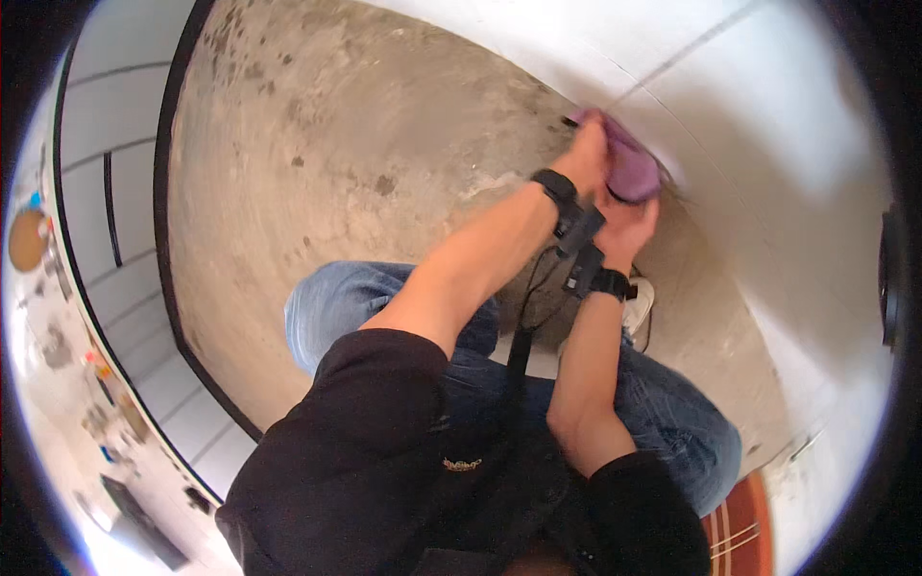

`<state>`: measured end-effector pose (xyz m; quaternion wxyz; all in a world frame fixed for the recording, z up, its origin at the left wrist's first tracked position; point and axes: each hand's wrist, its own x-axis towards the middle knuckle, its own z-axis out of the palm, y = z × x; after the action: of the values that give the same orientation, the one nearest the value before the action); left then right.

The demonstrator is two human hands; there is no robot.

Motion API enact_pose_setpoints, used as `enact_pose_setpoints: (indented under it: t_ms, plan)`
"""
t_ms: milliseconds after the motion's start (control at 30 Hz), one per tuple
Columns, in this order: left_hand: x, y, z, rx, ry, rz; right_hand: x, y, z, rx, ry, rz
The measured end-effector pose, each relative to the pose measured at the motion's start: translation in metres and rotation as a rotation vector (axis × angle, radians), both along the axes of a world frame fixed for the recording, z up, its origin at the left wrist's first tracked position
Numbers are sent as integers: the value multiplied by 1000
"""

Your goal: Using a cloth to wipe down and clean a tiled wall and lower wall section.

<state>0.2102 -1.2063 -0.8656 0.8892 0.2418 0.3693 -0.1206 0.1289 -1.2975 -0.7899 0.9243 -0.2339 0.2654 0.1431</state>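
A purple, rounded slipper-like item (634, 169) is held low by the white wall, just above the concrete floor; blur leaves its exact kind unsettled. My left hand (587, 153) grips its upper left side, fingers partly hidden. Cupped under its lower end is my right hand (628, 222), close to a dark rim on the item. Black straps with small box-shaped devices (580, 229) sit on both wrists, close together, and a thin cable hangs from them.
The white wall (709, 137) meets the concrete floor (346, 158) right beside the hands. White cabinets (133, 216) under a cluttered counter (61, 302) run along the left. My white shoe (639, 306) is below the right wrist. A reddish-brown rounded surface (749, 518) lies behind me.
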Motion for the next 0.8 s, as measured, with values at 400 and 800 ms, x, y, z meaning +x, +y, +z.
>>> enact_pose_setpoints:
  t_ms: [400,800]
  plan:
    - [-21,-11,20,474,-148,-75,10,-25,-35,-5,26,39]
    - [9,-2,-49,262,-18,226,-2,-29,-37,-76,61,44]
